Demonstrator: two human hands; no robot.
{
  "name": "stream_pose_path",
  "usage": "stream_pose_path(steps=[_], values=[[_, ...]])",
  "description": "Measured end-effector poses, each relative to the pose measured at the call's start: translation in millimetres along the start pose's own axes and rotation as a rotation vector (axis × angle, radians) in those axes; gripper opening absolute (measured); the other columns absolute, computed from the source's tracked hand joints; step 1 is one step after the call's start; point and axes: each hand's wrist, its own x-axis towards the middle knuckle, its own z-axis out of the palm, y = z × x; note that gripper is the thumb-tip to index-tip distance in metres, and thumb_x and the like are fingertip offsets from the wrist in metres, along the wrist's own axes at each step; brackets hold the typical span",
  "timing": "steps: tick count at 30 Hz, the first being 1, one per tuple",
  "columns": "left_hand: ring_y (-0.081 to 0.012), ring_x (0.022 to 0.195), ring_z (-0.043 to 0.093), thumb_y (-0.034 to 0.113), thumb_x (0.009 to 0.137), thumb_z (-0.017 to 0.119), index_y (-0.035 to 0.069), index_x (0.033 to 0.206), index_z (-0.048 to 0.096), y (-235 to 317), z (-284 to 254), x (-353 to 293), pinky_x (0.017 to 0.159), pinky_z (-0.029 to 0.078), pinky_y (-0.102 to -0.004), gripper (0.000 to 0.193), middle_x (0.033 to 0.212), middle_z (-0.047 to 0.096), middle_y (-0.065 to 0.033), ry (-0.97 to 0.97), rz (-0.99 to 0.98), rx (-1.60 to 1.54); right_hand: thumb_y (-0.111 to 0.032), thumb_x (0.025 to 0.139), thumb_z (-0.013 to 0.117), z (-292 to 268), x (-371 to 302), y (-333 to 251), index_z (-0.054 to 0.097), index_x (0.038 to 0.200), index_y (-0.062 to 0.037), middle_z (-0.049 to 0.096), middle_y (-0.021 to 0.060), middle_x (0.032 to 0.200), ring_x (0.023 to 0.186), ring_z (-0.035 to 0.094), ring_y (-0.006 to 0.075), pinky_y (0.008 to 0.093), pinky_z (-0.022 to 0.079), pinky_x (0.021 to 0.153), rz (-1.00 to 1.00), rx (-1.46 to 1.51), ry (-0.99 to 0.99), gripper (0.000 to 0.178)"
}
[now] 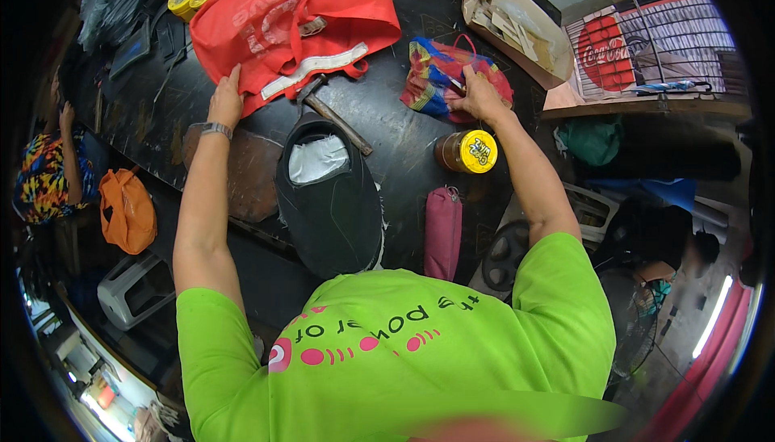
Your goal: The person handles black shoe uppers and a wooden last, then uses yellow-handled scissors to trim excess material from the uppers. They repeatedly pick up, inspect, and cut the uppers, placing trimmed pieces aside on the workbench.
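Left hand [228, 103] rests open against the red bag [282, 30]; right hand [482, 96], nearer the crosswise plaid pouch [433, 79], seemingly pinches it, fingertips partly hidden.

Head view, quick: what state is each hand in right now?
Left hand: at the edge of the red bag; open or closed cannot be told.
Right hand: on the checked pouch; open or closed cannot be told.

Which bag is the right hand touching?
The right hand is on the multicoloured checked bag; the left hand touches the larger red bag, and the orange bag is far left.
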Motion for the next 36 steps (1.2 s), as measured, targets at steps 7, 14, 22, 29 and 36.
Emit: stream_pose_path(steps=[7, 14, 22, 29, 36], values=[[-0.0175, 0.095, 0.065, 0.044, 0.091, 0.067, -0.001, 0.112, 0.068, 15, -75, 73, 0.084, 0.049, -0.0325, 0.050, 0.106, 0.071, -0.0047, 0.094, -0.182, -0.869, -0.026, 0.070, 0.085, 19, 13, 32, 0.067, 0.103, -0.0030, 0.071, 0.0151, 0.093, 0.086, 0.068, 0.0258, 0.0365, 0.050, 0.077, 0.067, 0.599, -0.077, 0.044], [-0.0217, 0.121, 0.057, 0.025, 0.100, 0.058, 0.005, 0.130, 0.056, 64, -129, 79, 0.107, 0.042, -0.0429, 0.036, 0.129, 0.061, -0.0067, 0.107, -0.039, -1.815, -0.017, 0.077, 0.080, 18, 10, 43, 0.070, 0.111, -0.0045, 0.072, 0.0034, 0.095, 0.084, 0.065, 0.0137, 0.0285, 0.050, 0.082, 0.066, 0.912, 0.039, 0.038], [-0.0251, 0.114, 0.060, 0.020, 0.096, 0.061, 0.004, 0.120, 0.059, 146, -150, 86, 0.107, 0.044, -0.0421, 0.029, 0.118, 0.065, -0.0088, -0.131, 0.326, -2.303, -0.015, 0.080, 0.077, -14, -12, 27, 0.067, 0.102, -0.0067, 0.066, -0.0005, 0.081, 0.049, 0.049, 0.0034, 0.0176, 0.033, 0.038, 0.251, 1.268, 0.186, 0.026], [-0.0276, 0.120, 0.058, 0.024, 0.103, 0.048, 0.003, 0.126, 0.055, 252, -158, 48, 0.110, 0.041, -0.0438, 0.032, 0.125, 0.062, -0.0126, -0.260, 0.613, -2.121, -0.014, 0.081, 0.076, -42, -39, 27, 0.066, 0.101, -0.0062, 0.062, -0.0028, 0.077, 0.048, 0.046, 0.0030, 0.0191, 0.031, 0.039, 0.202, 1.221, 0.308, 0.023], [-0.0268, 0.106, 0.062, 0.028, 0.099, 0.056, 0.001, 0.125, 0.056, 352, -103, 11, 0.094, 0.050, -0.0384, 0.037, 0.114, 0.065, -0.0114, -0.511, 0.562, -2.067, -0.014, 0.081, 0.076, -82, -69, 58, 0.065, 0.095, -0.0086, 0.062, -0.0022, 0.074, 0.048, 0.049, 0.0043, 0.0187, 0.032, 0.038, 0.233, 1.190, 0.397, 0.018]])
